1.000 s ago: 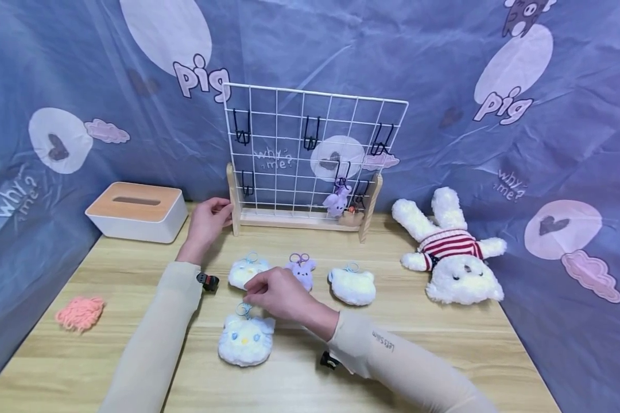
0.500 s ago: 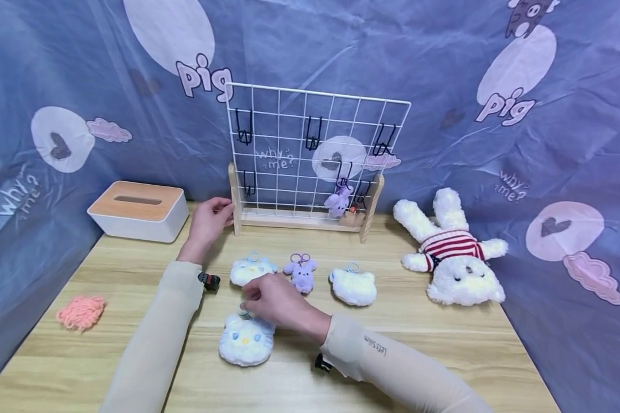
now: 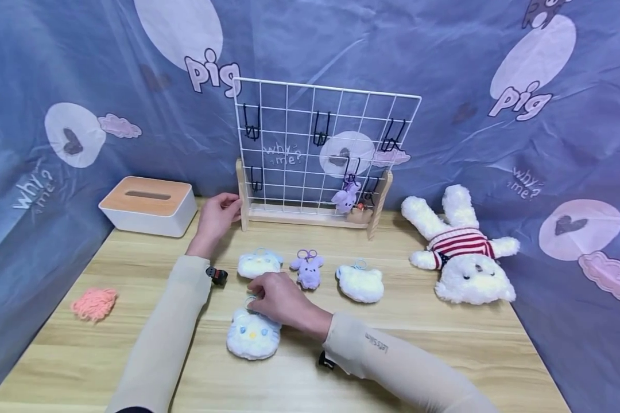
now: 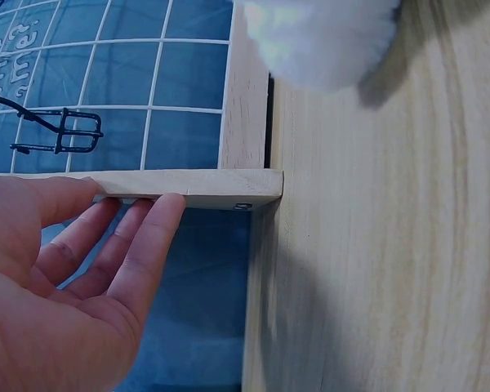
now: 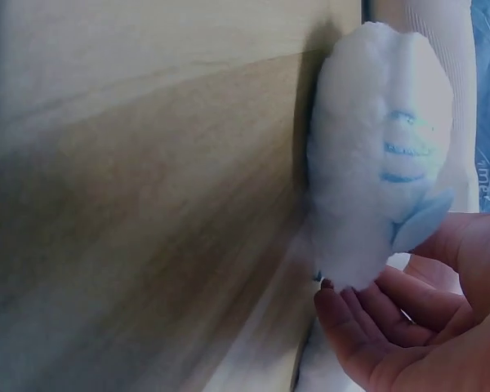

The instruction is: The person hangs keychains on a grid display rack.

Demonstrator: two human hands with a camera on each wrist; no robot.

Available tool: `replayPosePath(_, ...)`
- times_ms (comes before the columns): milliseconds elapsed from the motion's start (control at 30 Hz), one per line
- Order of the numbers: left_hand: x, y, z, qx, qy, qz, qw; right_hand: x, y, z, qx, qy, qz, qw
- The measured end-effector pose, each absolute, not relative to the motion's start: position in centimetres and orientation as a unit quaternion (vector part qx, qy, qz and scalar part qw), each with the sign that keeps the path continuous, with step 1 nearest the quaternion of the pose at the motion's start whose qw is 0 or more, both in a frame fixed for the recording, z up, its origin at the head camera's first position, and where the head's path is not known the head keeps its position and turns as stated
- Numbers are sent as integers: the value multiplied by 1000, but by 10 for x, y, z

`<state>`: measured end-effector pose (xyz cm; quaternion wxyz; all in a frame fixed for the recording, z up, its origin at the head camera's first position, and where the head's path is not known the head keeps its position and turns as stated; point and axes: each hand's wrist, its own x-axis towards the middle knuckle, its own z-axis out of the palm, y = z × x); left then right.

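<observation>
In the head view my right hand (image 3: 281,298) is at the top of a white cat-faced plush keychain (image 3: 253,335), fingers bent about its blue ring (image 3: 250,300). The right wrist view has the plush (image 5: 367,155) flat on the table and the curled fingers (image 5: 351,327) at its ear end, partly hiding the ring. My left hand (image 3: 218,218) is at the left wooden post of a white wire grid rack (image 3: 315,149). Its nearly straight fingers (image 4: 147,253) touch the outer side of the post (image 4: 192,184), without wrapping it.
Behind the right hand lie a blue-white plush (image 3: 259,265), a purple plush (image 3: 308,272) and a white plush (image 3: 360,284). Black hooks (image 3: 320,135) and a purple plush (image 3: 346,199) hang on the grid. A tissue box (image 3: 150,206), pink yarn (image 3: 95,304) and plush bear (image 3: 470,261) flank them.
My right hand has come down a little onto the ring of the cat-faced keychain. The left hand stays at the post. The whole head view has shifted slightly.
</observation>
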<state>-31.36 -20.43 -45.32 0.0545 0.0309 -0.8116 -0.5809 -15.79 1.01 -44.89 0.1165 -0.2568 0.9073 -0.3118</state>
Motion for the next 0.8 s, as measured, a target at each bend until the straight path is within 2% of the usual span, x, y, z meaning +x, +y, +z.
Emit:
replayPosePath(367, -314, -204, -453, 33, -809, -585, 53, -170, 6, -487, -285, 913, -282, 78)
replayPosePath(500, -314, -204, -452, 33, -809, -584, 53, -182, 6, -523, -296, 916, -266, 55)
replayPosePath(800, -314, -203, -452, 33, -809, -584, 53, -181, -1, -529, -292, 919, -256, 72)
